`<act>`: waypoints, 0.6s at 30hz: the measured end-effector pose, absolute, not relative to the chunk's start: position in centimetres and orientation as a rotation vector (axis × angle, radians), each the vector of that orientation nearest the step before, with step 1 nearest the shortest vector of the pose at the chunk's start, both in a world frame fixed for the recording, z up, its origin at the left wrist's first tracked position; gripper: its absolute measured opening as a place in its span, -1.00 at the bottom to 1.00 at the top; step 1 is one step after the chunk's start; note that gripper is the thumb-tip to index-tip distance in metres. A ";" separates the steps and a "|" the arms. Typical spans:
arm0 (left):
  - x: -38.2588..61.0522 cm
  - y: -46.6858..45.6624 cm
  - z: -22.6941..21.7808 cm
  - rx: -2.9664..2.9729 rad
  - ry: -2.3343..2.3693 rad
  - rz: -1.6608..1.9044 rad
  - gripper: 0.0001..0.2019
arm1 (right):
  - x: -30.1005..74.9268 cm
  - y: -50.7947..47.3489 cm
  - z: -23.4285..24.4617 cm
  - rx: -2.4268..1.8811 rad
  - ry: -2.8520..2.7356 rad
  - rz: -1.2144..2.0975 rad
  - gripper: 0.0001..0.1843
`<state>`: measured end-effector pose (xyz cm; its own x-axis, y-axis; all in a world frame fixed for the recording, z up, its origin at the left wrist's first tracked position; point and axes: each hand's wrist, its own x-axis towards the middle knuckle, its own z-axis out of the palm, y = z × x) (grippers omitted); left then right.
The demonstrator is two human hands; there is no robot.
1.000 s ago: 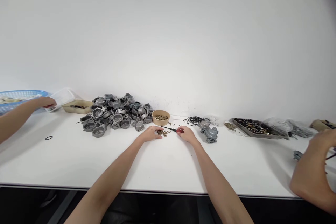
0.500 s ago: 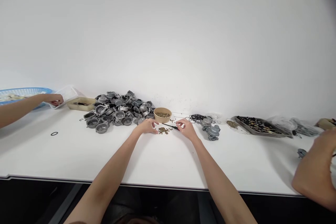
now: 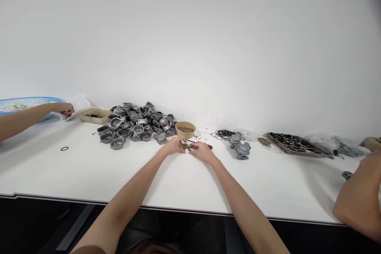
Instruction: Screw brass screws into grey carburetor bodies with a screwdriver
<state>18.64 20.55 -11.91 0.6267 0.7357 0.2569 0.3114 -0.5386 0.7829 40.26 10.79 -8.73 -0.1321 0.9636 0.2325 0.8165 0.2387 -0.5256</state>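
Observation:
A small pile of brass-coloured screws lies on the white table between my two hands. My left hand rests at the pile's left side, fingers curved and apart at its edge. From the right, my right hand reaches the same pile with thumb and fingers bent. Behind the right hand lies a screwdriver; its red handle sticks out to the right, and part of the shaft is hidden. Just beyond the pile stands a tan round bowl holding many similar screws.
Grey metal housings are heaped at left. Black rubber rings and a grey assembled part lie right of centre, before a dark tray. Another person's hand is far left; another's arm is at right.
My right hand has moved left and slightly down, from beside the screwdriver to the screw pile. The hands are closer together, and more of the screwdriver's red handle shows.

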 end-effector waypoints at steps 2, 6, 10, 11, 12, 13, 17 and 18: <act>18.8 20.4 -12.0 2.100 0.815 0.780 -0.32 | 39.9 10.9 -8.7 -1.628 -1.966 0.380 -0.64; 19.1 20.1 -11.7 2.099 0.856 0.790 -0.24 | 39.9 11.1 -8.8 -1.685 -1.895 0.438 -0.54; 19.3 20.0 -11.5 2.145 0.910 0.753 -0.35 | 39.8 11.1 -8.7 -1.673 -1.914 0.432 -0.58; 19.3 20.1 -11.6 2.151 0.912 0.758 -0.36 | 39.8 11.1 -8.6 -1.671 -1.927 0.424 -0.62; 19.4 20.1 -11.7 2.156 0.907 0.767 -0.37 | 39.7 11.1 -8.6 -1.674 -1.936 0.415 -0.65; 19.5 20.2 -11.9 2.158 0.900 0.779 -0.38 | 39.6 11.1 -8.5 -1.679 -1.943 0.405 -0.69; 19.7 20.3 -12.4 2.172 0.860 0.823 -0.43 | 39.2 11.2 -8.5 -1.661 -1.955 0.379 -0.74; 19.8 20.3 -12.5 2.175 0.848 0.827 -0.45 | 39.1 11.3 -8.6 -1.643 -1.957 0.383 -0.74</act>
<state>19.81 20.31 -12.46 0.5914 0.7433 0.3126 0.3313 -0.5774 0.7462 39.12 11.25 -8.60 -0.1012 0.9687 0.2267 0.8116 0.2122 -0.5443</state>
